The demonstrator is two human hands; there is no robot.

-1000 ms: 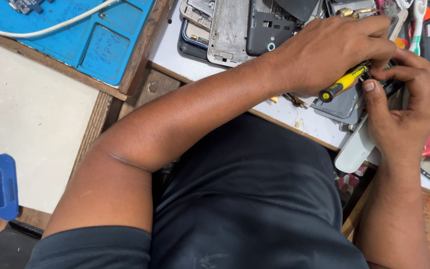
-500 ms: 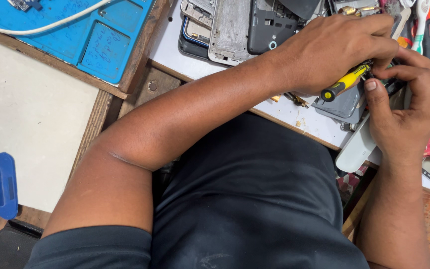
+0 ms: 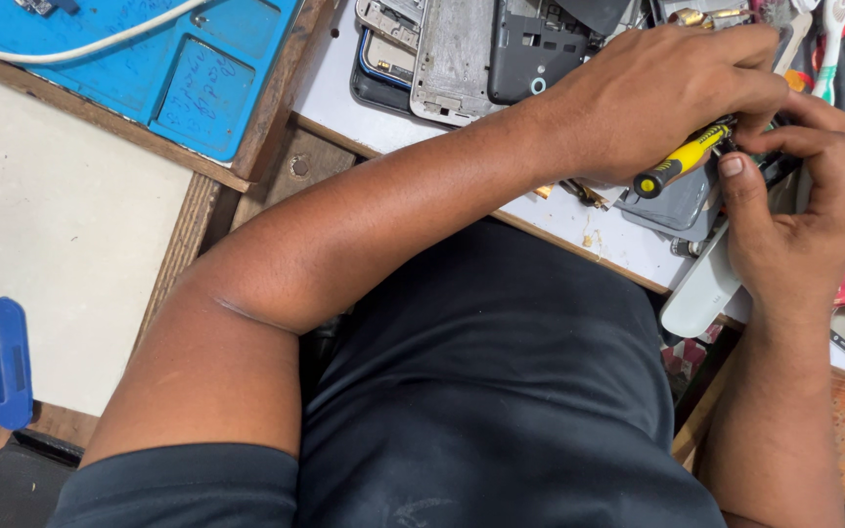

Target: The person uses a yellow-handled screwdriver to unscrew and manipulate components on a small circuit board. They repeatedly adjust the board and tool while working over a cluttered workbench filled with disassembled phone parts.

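Left hand (image 3: 657, 98): fingers curled shut around a small screwdriver (image 3: 682, 161) with a yellow-and-black ribbed handle, which slants out from under the palm toward 8 o'clock. Right hand (image 3: 809, 210): thumb and fingers pinched on a dark phone part (image 3: 778, 168) at 3 o'clock of the screwdriver, touching its tip end. Beneath both lies a white worktop (image 3: 334, 93). At 10 o'clock, flat grey metal phone frames (image 3: 457, 59); farther off, a blue rubbery mat (image 3: 198, 88).
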